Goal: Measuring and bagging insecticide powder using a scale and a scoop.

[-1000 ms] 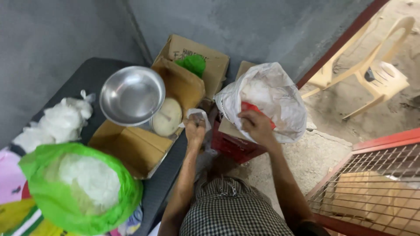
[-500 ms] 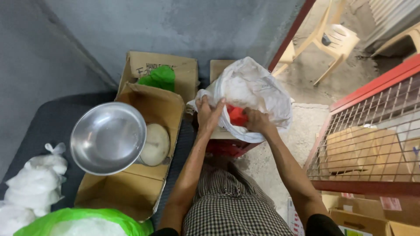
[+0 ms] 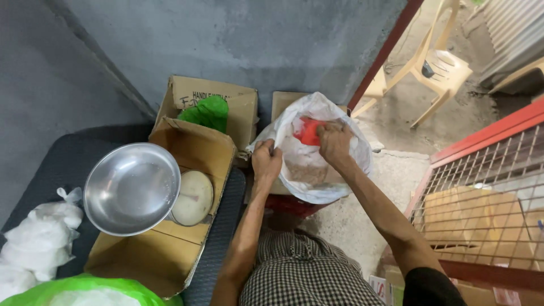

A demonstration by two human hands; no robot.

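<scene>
A white plastic sack (image 3: 309,187) stands open in front of me on a red crate (image 3: 290,205). My left hand (image 3: 266,160) grips the sack's left rim and holds it open. My right hand (image 3: 334,141) is inside the mouth of the sack, shut on a red scoop (image 3: 309,131). Brownish grain (image 3: 303,173) shows inside the sack below the scoop.
A steel bowl (image 3: 131,188) sits on a round scale (image 3: 192,198) inside an open cardboard box (image 3: 195,144) on a dark table. A green bag (image 3: 208,113) lies in a second box behind. White filled bags (image 3: 39,232) lie left. A plastic chair (image 3: 433,71) and a red metal grate (image 3: 481,192) stand right.
My view has swung right and closer to the sack. My left hand has moved to the sack's rim, and my right hand has reached deeper in with the red scoop.
</scene>
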